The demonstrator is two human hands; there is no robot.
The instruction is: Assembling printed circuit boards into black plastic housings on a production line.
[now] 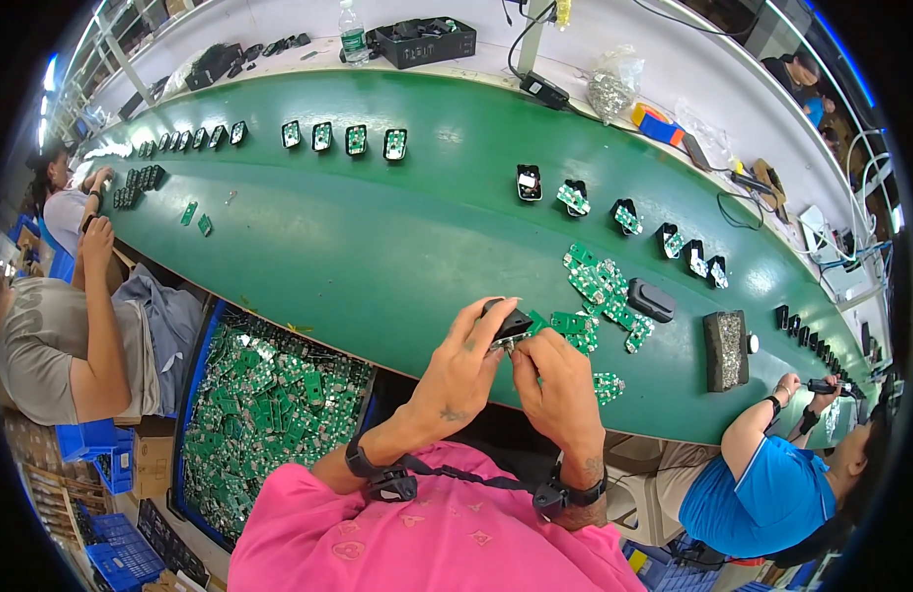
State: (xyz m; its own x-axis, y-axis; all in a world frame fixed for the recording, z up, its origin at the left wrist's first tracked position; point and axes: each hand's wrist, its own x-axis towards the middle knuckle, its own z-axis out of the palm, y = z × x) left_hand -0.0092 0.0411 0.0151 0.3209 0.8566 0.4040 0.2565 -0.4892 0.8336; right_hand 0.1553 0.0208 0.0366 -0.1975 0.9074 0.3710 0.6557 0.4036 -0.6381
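Note:
My left hand (455, 380) is wrapped round a small black plastic housing (516, 323), lifted just above the near edge of the green bench. Close beside it, my right hand (557, 377) has thumb and finger pinched on a green circuit board (536, 323) at the housing's side; the fingers hide much of the board. A loose pile of green circuit boards (600, 281) lies right beyond my hands, with more boards (607, 387) by my right wrist. A black rounded case (652, 300) rests against the pile.
Housings with boards (627, 217) stand in a curved row across the green bench (378, 257). A dark block (725, 351) is at right. A blue-edged bin (195, 395) of boards stands at lower left. Co-workers sit at left and right (772, 483). A bottle (353, 35) stands on the back shelf.

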